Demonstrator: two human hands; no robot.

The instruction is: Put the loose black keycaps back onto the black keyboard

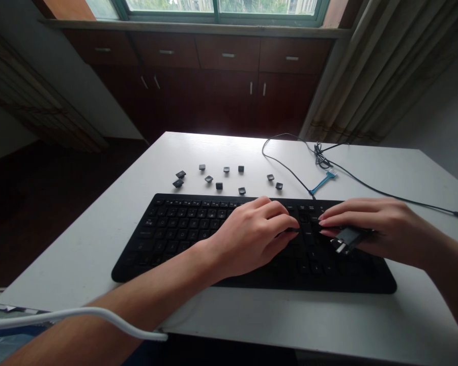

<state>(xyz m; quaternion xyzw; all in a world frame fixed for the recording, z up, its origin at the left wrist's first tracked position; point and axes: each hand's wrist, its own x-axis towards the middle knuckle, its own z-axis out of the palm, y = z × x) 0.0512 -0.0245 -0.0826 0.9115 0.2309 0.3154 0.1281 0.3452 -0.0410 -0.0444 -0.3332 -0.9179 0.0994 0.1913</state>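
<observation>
Left hand (254, 234) and right hand (383, 218) are bare, fingers (284, 222) slender. Left forearm (168, 291) and right forearm (447, 269) also bare. Smooth white cable (110, 317) curves in front of left forearm.

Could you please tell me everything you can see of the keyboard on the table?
The keyboard is long, black and plastic-looking, with rounded corners and pale markings on many keys. It lies on the white table, its length running across the view. A thin dark cable runs towards its far edge. The left hand and right hand hide parts of its middle and right side; whether their fingertips touch it is unclear.
</observation>
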